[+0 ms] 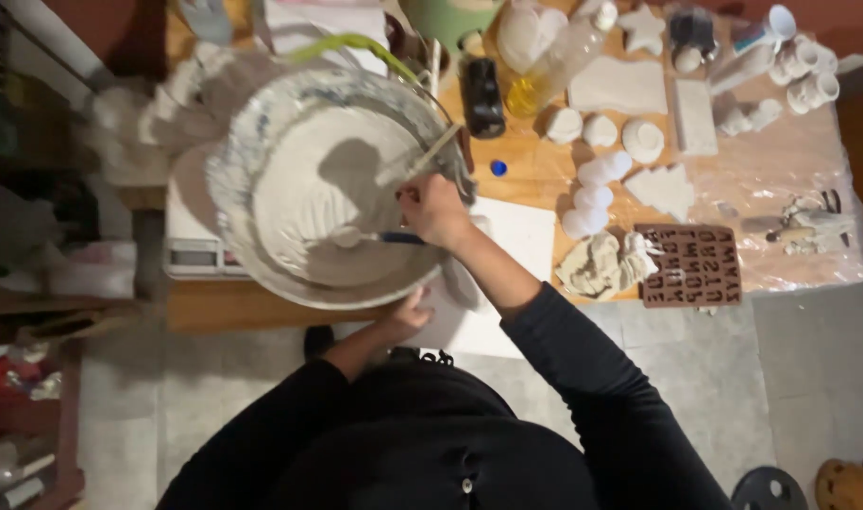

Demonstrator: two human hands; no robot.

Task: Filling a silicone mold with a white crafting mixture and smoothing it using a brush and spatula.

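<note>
Right hand: closing around a blue-handled spoon, fingers bunched on the handle, wrist reaching in over the rim.
Spoon: lying low in the bowl, its round end sitting in the white mix; probably held flat like that for scraping or stirring near the bottom.
Left hand: pressing up against the near rim of the bowl, fingers curled on the edge, holding nothing loose; looks like it is bracing the bowl so it isn't sliding.
Bowl: sitting at the left of the worktop, partly over a white scale, close to the person's body, so both arms are reaching it easily.
Stick: leaning on the far rim, one end in the mix, untouched.
Arms: both in black sleeves, right forearm angling up and left across white paper, left elbow tucking in tight.
Casts: white shapes spreading over the right half of the worktop, well apart from the bowl, likely laid out for drying.
Mould: brown letter tray lying near the front edge, beside a crumpled rag.
Bottles: a dark one and a clear one with yellow liquid standing just behind the bowl.
</note>
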